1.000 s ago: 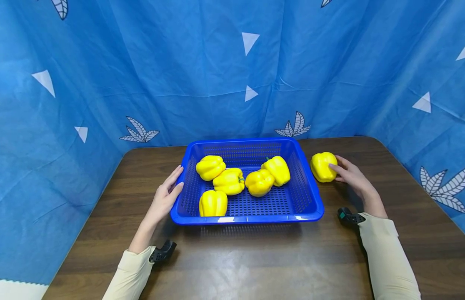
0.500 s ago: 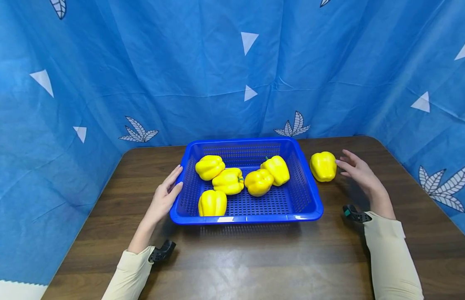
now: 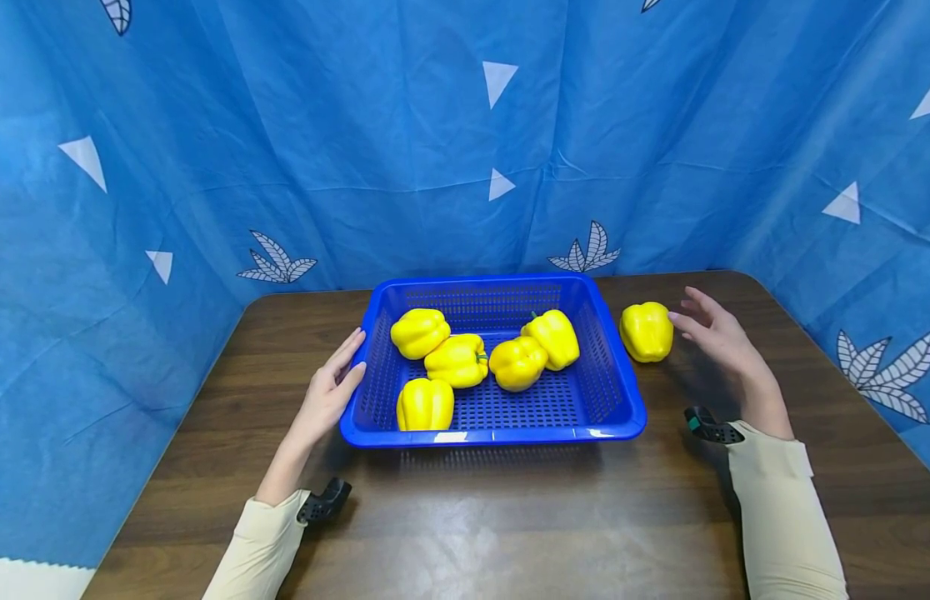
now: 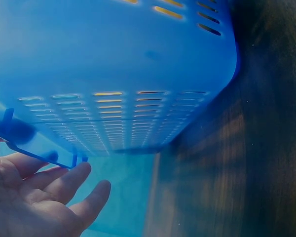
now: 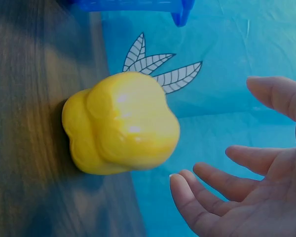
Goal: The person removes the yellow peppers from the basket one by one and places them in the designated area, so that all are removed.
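A blue plastic basket [image 3: 495, 436] stands on the table with several yellow bell peppers [image 3: 457, 362] inside it. At its left side my left hand [image 3: 326, 400] touches the rim, fingers extended; the left wrist view shows the fingers [image 4: 71, 182] beneath the rim's edge. One more yellow bell pepper [image 3: 647, 332] sits on the table just right of the basket. Beside it my right hand [image 3: 723, 342] hovers with its fingers spread and holds nothing. The right wrist view has a gap between that pepper [image 5: 123, 123] and the fingers.
The brown wooden table [image 3: 510, 525] reaches back to a blue curtain [image 3: 405, 142] printed with white triangles and leaves. Black wrist devices [image 3: 326, 502] are strapped at both cream sleeves [image 3: 783, 508].
My right hand has let go of the pepper beside the basket and drawn back to the right, its fingers spreading. My left hand and the basket stay in place.
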Tool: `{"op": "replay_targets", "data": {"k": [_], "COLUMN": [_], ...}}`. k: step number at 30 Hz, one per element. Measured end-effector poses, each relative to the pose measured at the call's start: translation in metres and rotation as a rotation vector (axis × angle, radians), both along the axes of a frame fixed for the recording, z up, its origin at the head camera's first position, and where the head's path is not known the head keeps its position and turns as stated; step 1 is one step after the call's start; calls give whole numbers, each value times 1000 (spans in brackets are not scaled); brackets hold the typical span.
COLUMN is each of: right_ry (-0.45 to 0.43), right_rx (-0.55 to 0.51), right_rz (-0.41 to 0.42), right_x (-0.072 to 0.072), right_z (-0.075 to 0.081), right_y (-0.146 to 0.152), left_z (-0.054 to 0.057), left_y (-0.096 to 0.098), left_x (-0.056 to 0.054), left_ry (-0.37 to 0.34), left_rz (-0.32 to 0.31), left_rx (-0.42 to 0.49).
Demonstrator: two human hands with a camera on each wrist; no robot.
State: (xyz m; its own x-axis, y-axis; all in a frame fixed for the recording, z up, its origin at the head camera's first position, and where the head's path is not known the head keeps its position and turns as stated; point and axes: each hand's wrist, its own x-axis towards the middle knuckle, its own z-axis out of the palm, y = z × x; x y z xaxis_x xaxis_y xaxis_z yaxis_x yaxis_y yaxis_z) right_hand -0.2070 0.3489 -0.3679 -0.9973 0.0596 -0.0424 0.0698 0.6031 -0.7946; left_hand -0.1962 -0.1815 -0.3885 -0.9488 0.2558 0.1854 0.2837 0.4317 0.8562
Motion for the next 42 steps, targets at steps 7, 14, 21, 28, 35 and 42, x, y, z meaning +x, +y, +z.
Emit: {"op": "replay_targets", "data": {"k": [7, 14, 21, 28, 35, 42], "right_ry": [59, 150, 210, 291, 334, 318], "right_rx": [41, 92, 100, 112, 93, 161], "right_rz": [-9, 2, 35, 74, 120, 162], "right_x": [5, 14, 21, 27, 29, 33], "right_z": [12, 25, 35, 41, 42, 49], "right_y": [-9, -23, -39, -51, -64, -80], "left_z": [-1, 0, -2, 0, 1, 1], "left_y": [-1, -1, 0, 1, 2, 2], "left_x": [0, 0, -1, -2, -3, 0], "left_ry": [3, 5, 8, 3, 1, 5], "left_rz": [2, 5, 9, 14, 14, 19], "left_rx": [-2, -3, 5, 9, 20, 28]}}
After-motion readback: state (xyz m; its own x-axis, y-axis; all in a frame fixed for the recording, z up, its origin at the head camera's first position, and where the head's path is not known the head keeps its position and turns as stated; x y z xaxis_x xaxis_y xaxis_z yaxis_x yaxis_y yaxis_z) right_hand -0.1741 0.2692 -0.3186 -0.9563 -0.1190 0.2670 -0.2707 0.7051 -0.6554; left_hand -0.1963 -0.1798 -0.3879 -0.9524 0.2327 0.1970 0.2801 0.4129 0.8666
